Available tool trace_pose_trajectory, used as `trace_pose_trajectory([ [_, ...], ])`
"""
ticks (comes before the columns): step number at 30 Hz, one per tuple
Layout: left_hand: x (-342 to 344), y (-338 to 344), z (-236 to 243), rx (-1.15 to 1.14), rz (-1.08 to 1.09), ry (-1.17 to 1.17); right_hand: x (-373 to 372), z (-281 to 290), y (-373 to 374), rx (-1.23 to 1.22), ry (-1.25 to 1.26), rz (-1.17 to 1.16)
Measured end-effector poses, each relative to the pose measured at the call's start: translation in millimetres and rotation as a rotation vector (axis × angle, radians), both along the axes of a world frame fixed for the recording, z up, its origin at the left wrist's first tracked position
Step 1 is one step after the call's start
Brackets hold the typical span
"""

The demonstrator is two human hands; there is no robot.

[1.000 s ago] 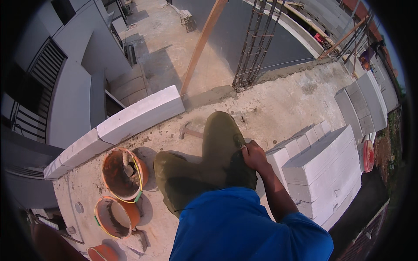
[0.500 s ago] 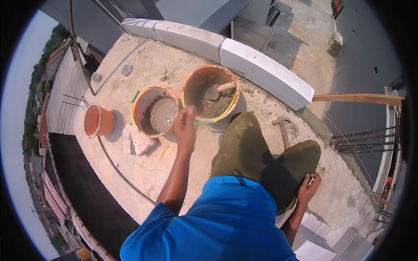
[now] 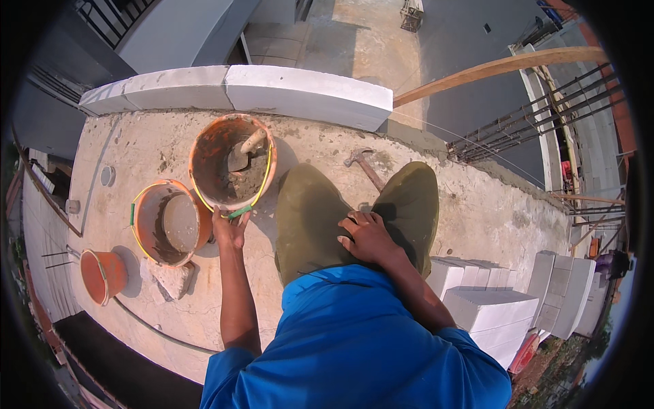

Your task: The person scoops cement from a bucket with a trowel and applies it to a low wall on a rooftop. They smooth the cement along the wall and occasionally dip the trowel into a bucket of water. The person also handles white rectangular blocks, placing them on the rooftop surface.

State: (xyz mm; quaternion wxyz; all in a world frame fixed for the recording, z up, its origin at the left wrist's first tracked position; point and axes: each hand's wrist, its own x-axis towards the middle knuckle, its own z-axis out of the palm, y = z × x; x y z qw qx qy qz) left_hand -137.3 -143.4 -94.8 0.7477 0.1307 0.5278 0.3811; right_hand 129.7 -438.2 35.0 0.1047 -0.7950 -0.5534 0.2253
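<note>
An orange bucket [image 3: 197,153] holds grey mortar [image 3: 248,183] and a trowel [image 3: 238,158] with a pale handle. My left hand [image 3: 231,232] is closed on this bucket's near rim, beside the green grip [image 3: 240,211] of its yellow handle. How far the fingers reach inside is hidden. Left of it, a second orange bucket [image 3: 145,218] contains wet grey slurry [image 3: 181,223]. My right hand [image 3: 370,237] rests on my thigh, fingers bent and apart, holding nothing. A hammer [image 3: 366,170] lies on the concrete beyond my knees.
A low row of white blocks [image 3: 306,95] lines the far edge. Stacked white blocks [image 3: 487,317] stand at the right. A smaller orange bucket [image 3: 103,276] and a broken block piece [image 3: 172,278] lie left. A hose [image 3: 157,330] crosses the concrete floor [image 3: 197,307]. Rebar [image 3: 538,112] juts out right.
The view has swung right, so the buckets sit further left. My left hand has come onto the mortar bucket's rim. My right hand has moved inward from the outer knee to my thigh.
</note>
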Motion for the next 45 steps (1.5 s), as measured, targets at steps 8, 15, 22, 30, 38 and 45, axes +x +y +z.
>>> trace_pose_trajectory([
  [8,27,10,-25,0.198,0.133,0.057,18,8,-39,0.124,0.088,-0.161],
  [15,-14,5,-32,0.170,0.132,0.190,22,5,-35,0.104,0.034,-0.165],
  [22,-45,-10,-41,0.155,0.141,0.314,20,19,-4,0.064,0.065,-0.060],
  [30,19,-1,25,0.537,-0.094,0.813,15,10,142,0.354,0.112,0.158],
  [38,84,99,101,0.737,-0.566,0.923,9,-74,298,-0.209,-0.319,0.203],
  [45,101,127,107,0.715,-0.687,0.936,33,-100,307,-0.318,-0.287,0.306],
])
